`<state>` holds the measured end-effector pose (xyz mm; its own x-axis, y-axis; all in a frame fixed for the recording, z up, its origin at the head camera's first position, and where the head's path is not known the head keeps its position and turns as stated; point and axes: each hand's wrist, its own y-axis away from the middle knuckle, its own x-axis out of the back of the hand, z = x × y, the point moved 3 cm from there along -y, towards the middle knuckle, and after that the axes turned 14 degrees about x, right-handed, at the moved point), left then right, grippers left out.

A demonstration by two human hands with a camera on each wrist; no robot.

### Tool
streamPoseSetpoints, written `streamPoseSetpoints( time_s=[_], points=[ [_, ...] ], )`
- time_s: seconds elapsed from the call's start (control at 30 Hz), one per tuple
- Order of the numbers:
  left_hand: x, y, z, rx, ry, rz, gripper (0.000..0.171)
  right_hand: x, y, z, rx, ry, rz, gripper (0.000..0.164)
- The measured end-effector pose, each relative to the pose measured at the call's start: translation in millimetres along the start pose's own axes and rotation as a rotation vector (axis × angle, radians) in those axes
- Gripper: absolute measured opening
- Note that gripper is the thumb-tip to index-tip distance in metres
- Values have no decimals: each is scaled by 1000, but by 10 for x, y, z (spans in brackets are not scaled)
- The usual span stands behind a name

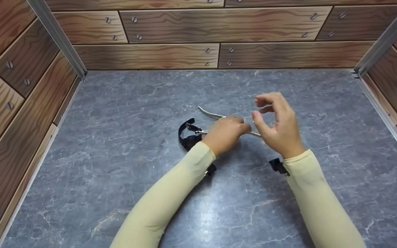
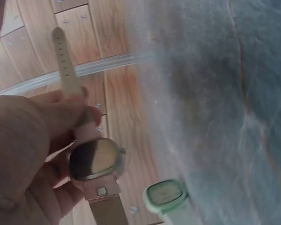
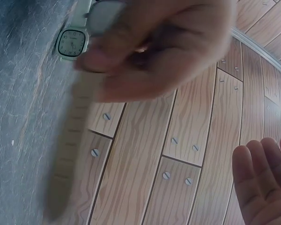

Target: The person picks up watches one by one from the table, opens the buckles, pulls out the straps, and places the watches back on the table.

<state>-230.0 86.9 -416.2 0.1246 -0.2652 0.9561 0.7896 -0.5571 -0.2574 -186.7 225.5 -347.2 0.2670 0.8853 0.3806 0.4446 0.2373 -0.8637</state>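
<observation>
My left hand point(image 1: 226, 132) pinches a wristwatch point(image 2: 100, 157) by its pale strap near the case. The watch has a rounded shiny face, and in the left wrist view its strap end with a row of holes sticks up past the thumb. In the right wrist view, that strap point(image 3: 68, 145) hangs blurred below the left hand. My right hand point(image 1: 281, 124) is raised just right of the strap's end, fingers loosely bent and holding nothing. Close by the left hand, a mint-green watch point(image 3: 72, 43) with a squarish dial lies on the tabletop, mostly hidden in the head view.
A black watch point(image 1: 184, 139) with a curved strap lies on the grey marbled tabletop point(image 1: 122, 155), left of the left hand and partly covered by it. Wood-patterned panels point(image 1: 219, 26) with metal corner strips wall in the back and both sides.
</observation>
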Motion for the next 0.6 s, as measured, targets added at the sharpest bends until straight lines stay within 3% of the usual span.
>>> streamPoseSetpoints(
  time_s=[0.13,0.37,0.6],
  points=[
    [-150,-47,18,17,-22,-56,16,-17,12,8,-1,11,-19,30],
    [-296,-64,2,59,31,-117,17,-30,30,27,-21,83,-101,23],
    [-292,-63,-27,50,87,-144,17,-14,101,137,-163,283,-275,22]
  ],
)
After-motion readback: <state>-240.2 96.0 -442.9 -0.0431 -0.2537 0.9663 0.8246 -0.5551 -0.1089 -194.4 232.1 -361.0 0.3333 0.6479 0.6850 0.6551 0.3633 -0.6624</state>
